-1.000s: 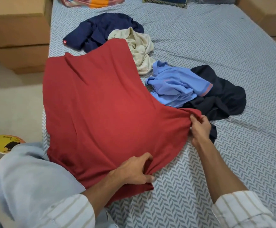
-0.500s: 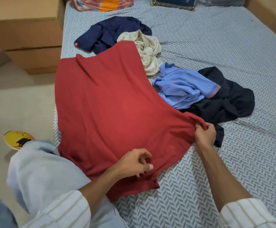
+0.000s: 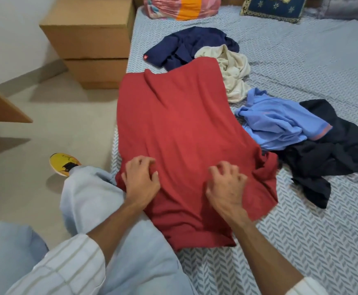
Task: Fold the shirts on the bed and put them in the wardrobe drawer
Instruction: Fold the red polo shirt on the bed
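The task is at an early stage. A red cotton shirt (image 3: 180,133) lies spread on the chevron-patterned grey bed (image 3: 301,241) at centre frame, not yet folded. The left hand (image 3: 140,182) and right hand (image 3: 227,188) rest on its near end, fingers curled and apparently bunching the cloth. The crumpled navy (image 3: 186,45), cream (image 3: 235,69), light-blue (image 3: 280,122) and black (image 3: 331,150) shirts at upper right await folding; no wardrobe drawer is recognisable.

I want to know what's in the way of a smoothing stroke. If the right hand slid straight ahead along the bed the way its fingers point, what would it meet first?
More of the red shirt, which the right hand already rests on. Beyond its far edge, probably the cream shirt, though depth is unclear.
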Available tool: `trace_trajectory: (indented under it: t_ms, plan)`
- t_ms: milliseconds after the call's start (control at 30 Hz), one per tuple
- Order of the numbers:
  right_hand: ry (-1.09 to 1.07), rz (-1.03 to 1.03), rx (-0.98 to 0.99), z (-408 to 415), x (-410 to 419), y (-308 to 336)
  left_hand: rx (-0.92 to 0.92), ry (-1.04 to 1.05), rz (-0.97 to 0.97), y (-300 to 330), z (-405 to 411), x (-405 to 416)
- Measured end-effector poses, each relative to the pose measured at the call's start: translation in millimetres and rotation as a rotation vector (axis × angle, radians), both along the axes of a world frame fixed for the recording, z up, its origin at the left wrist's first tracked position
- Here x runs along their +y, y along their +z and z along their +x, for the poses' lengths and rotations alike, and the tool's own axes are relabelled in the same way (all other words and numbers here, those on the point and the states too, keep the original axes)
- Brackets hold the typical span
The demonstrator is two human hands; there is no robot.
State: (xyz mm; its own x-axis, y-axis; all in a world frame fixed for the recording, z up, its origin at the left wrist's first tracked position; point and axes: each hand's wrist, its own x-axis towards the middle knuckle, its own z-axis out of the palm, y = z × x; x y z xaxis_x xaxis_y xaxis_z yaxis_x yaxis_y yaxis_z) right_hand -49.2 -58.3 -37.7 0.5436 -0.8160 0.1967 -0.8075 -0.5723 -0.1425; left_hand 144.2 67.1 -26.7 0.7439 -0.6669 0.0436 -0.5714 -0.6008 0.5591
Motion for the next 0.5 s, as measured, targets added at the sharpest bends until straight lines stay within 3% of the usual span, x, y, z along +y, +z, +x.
trace_trajectory:
  t_ms: [100, 200, 333, 500]
  plan:
    - [0.334, 0.301, -0.152, 49.2, 30.0, -0.3, 0.137, 0.211, 0.035, 8.1, 27.0, 20.1]
    - [0.530, 0.510, -0.036, 87.3, 55.6, 4.8, 0.425, 0.287, 0.118, 7.6, 53.8, 38.0]
    - [0.616, 0.457, 0.309, 105.5, 70.9, 6.9, 0.687, 0.251, 0.119, 9.0, 65.6, 53.2]
    - [0.646, 0.493, 0.262, 101.0, 79.2, 5.8, 0.778, 0.281, -0.036, 23.3, 69.2, 58.8]
